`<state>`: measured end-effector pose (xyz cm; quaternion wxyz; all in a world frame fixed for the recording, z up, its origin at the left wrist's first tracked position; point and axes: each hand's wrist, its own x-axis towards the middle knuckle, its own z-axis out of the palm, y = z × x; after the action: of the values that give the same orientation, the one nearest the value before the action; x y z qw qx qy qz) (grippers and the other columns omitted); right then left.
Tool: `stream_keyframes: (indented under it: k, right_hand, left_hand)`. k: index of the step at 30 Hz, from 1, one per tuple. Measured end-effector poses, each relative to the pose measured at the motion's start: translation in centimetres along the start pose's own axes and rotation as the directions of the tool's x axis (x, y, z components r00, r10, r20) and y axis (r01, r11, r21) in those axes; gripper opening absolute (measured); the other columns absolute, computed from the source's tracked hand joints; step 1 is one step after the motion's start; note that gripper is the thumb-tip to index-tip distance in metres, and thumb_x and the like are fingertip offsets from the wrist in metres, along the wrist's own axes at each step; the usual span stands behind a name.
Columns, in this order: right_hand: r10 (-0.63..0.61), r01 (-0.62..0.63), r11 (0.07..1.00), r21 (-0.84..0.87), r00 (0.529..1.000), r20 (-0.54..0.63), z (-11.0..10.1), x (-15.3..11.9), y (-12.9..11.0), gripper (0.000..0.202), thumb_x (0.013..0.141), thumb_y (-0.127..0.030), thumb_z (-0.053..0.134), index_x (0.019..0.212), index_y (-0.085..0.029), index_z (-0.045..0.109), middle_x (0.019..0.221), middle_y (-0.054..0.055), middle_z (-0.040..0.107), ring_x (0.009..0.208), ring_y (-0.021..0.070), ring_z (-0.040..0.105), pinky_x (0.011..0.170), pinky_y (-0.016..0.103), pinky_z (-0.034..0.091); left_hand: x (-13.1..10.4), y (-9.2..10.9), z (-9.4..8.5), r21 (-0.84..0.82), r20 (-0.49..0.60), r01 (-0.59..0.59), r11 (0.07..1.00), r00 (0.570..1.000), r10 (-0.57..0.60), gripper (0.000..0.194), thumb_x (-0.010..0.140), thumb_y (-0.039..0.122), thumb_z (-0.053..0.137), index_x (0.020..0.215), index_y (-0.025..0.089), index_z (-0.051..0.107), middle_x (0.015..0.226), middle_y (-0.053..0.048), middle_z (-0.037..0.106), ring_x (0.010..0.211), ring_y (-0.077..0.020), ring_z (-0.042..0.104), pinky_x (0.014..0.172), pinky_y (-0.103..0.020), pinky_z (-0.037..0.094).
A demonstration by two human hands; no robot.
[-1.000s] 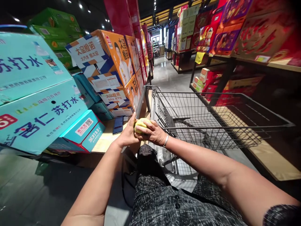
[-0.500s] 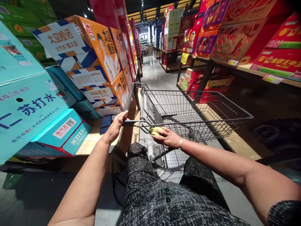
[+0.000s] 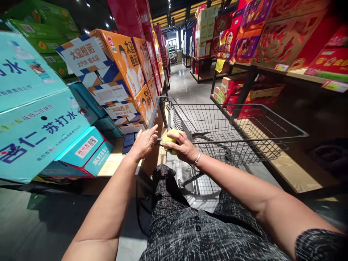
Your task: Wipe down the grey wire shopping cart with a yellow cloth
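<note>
At frame centre, the right hand (image 3: 182,148) presses a yellow cloth (image 3: 170,140) closed-grip on the cart handle (image 3: 179,142), left hand (image 3: 144,142) clasping its end; wiping looks underway, most unwiped.

Both hands rest on the cart handle (image 3: 160,139), right hand (image 3: 182,146) pressing a yellow cloth (image 3: 170,139).

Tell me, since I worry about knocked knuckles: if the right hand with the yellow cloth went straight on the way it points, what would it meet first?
The right hand holds the yellow cloth against the cart handle and points left along it. First in line is probably the left hand, which grips the same bar close by; depth looks similar.
</note>
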<state>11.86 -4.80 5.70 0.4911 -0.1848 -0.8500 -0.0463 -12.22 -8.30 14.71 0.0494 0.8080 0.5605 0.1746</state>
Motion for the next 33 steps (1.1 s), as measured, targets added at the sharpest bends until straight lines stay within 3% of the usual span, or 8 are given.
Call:
stream_keyframes:
  k: [3,7,13,18,22,25,29,33]
  right_hand:
    - [0.075,-0.077,0.996,0.053,0.996,0.041,-0.8,-2.0,1.6,0.033,0.093,-0.025,0.068,0.124,-0.032,0.074,0.139,0.008,0.061,0.130,0.0252,0.054,0.110,0.050,0.048]
    - [0.133,-0.130,0.991,-0.035,0.980,0.146,-4.3,-6.2,4.2,0.027,0.094,-0.029,0.066,0.118,-0.035,0.077,0.129,0.006,0.067,0.123,0.0256,0.056,0.105,0.050,0.051]
    - [0.381,-0.361,0.899,-0.246,0.924,0.035,-8.2,-10.0,5.0,0.038,0.084,-0.014,0.062,0.114,-0.032,0.077,0.132,0.007,0.064,0.119,0.0306,0.055,0.102,0.053,0.048]
    - [0.520,-0.514,0.792,-0.328,0.850,-0.077,-5.6,-7.3,2.3,0.059,0.070,-0.005,0.062,0.123,-0.028,0.073,0.138,0.010,0.058,0.116,0.0336,0.049,0.095,0.052,0.050]
    - [0.484,-0.466,0.862,-0.199,0.874,0.048,-2.0,-3.1,0.6,0.063,0.071,-0.002,0.062,0.129,-0.027,0.070,0.140,0.010,0.057,0.111,0.0285,0.051,0.095,0.045,0.050]
    - [0.440,-0.422,0.896,-0.135,0.884,0.158,-1.6,-1.9,0.7,0.061,0.074,-0.003,0.061,0.128,-0.030,0.071,0.143,0.006,0.057,0.115,0.0268,0.051,0.096,0.042,0.047]
    - [0.479,-0.433,0.871,-0.230,0.854,0.205,-5.2,-4.9,2.8,0.072,0.065,0.002,0.062,0.125,-0.035,0.072,0.143,0.003,0.058,0.119,0.0281,0.051,0.094,0.044,0.041]
    - [0.585,-0.518,0.750,-0.411,0.809,0.048,-11.3,-10.9,5.9,0.066,0.065,0.000,0.061,0.121,-0.034,0.073,0.140,0.004,0.058,0.118,0.0292,0.052,0.094,0.045,0.039]
  left_hand:
    - [0.7,-0.9,0.3,0.023,-0.026,-0.067,0.997,0.997,0.068,0.068,0.101,0.066,0.042,0.150,0.020,0.054,0.145,-0.012,0.063,0.143,-0.0322,0.048,0.124,-0.056,0.031]
    - [1.1,-2.2,0.7,0.056,0.002,-0.196,0.979,0.981,0.196,0.074,0.076,0.064,0.081,0.134,0.022,0.067,0.145,-0.012,0.062,0.146,-0.0360,0.044,0.124,-0.054,0.034]
    - [1.2,-1.5,0.9,0.224,-0.029,-0.118,0.967,0.991,0.128,0.064,0.074,0.050,0.087,0.130,0.025,0.067,0.146,-0.013,0.061,0.142,-0.0370,0.049,0.119,-0.059,0.035]
    - [1.9,1.5,1.6,0.349,-0.004,-0.078,0.934,0.996,0.085,0.060,0.077,0.053,0.085,0.129,0.028,0.066,0.138,-0.012,0.067,0.141,-0.0393,0.048,0.122,-0.071,0.010]
    - [3.0,4.3,2.4,0.437,0.115,-0.109,0.893,0.991,0.064,0.078,0.082,0.051,0.082,0.148,0.020,0.053,0.136,-0.016,0.066,0.129,-0.0376,0.059,0.113,-0.056,0.037]
    - [3.3,5.3,2.5,0.498,0.158,-0.088,0.863,0.987,0.010,0.075,0.089,0.050,0.076,0.153,0.025,0.048,0.135,-0.014,0.066,0.121,-0.0341,0.064,0.097,-0.045,0.047]
    - [3.1,5.3,2.2,0.491,0.161,-0.093,0.866,0.987,0.015,0.057,0.094,0.057,0.069,0.143,0.031,0.058,0.135,-0.008,0.067,0.122,-0.0304,0.064,0.097,-0.042,0.046]
    - [3.3,5.0,2.0,0.483,0.153,-0.107,0.869,0.988,0.036,0.049,0.096,0.062,0.063,0.134,0.031,0.066,0.136,-0.006,0.066,0.122,-0.0292,0.063,0.099,-0.042,0.045]
